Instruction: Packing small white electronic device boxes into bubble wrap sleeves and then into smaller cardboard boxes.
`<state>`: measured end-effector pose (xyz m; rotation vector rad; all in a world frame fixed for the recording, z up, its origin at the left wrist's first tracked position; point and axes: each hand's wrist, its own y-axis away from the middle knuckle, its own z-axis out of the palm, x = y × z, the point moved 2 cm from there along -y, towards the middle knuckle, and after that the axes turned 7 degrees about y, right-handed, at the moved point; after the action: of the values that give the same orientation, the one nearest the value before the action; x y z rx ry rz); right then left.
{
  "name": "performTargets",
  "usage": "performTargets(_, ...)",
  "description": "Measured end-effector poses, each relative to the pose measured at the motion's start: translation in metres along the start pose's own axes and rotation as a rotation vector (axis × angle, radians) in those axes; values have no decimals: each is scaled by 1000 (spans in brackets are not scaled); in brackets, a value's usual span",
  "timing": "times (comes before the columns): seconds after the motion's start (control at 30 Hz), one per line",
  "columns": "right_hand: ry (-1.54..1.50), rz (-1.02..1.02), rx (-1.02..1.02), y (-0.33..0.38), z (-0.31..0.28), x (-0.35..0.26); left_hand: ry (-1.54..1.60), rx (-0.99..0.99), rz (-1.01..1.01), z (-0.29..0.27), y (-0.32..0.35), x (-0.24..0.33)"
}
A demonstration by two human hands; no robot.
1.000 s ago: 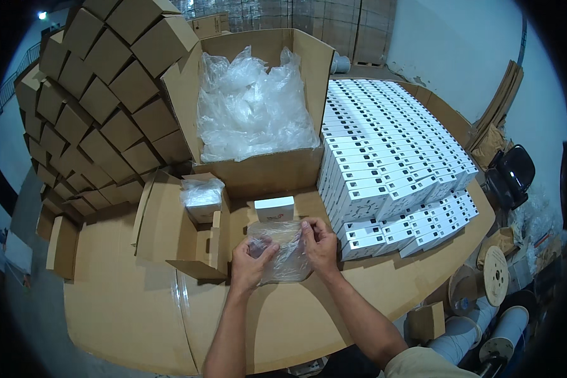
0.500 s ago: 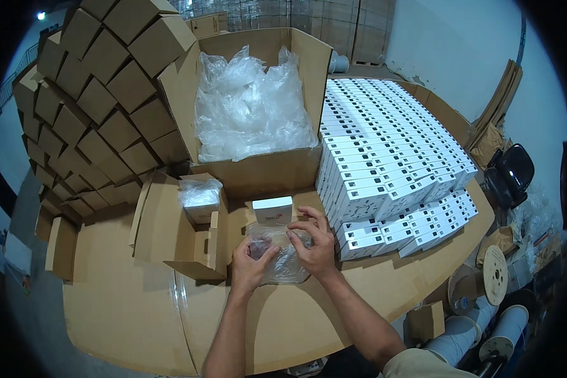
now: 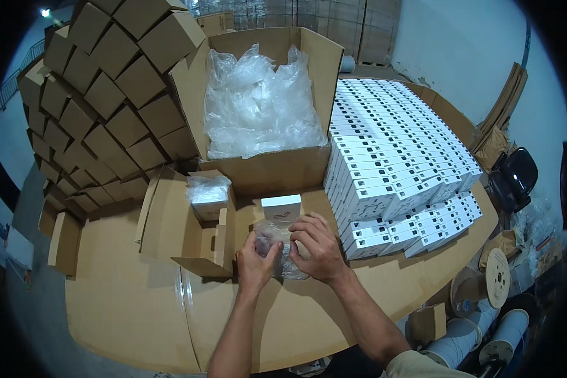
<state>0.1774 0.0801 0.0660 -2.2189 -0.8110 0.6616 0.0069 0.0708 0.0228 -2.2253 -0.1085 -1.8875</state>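
- The clear plastic bag is lying mid-table between both hands, well back from the near edge of the table.
- The left hand is holding its left side between thumb and fingers; the right hand is hovering bent over its right, its grip unclear.
- The bag is seeming light, limp and slippery; its edges are offering the likeliest pinch.
- An open carton is bounding the left, stacked white boxes the right; more room is lying nearward.

Right hand now nearer the left hand
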Motion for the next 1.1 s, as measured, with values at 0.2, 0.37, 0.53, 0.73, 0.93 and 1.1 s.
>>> performTargets(0.2, 144, 11, -162, -20, -2, -10, 25, -28, 94, -3, 1, -3)
performTargets(0.37, 29, 140, -307, -36, -6, -6, 65, -160, 30, -8, 5, -4)
performTargets(0.53, -149, 190, -489, -48, -8, -2, 116, -262, -123, -9, 5, 3)
performTargets(0.73, -200, 115, -483, -47, -6, -4, 125, -279, -210, -10, 7, 5)
performTargets(0.93, -409, 233, -410, -46, -4, -3, 57, -234, -249, -13, 6, -2)
performTargets(1.1, -223, 135, -245, -45, -9, 2, 115, -277, -258, -12, 5, -6)
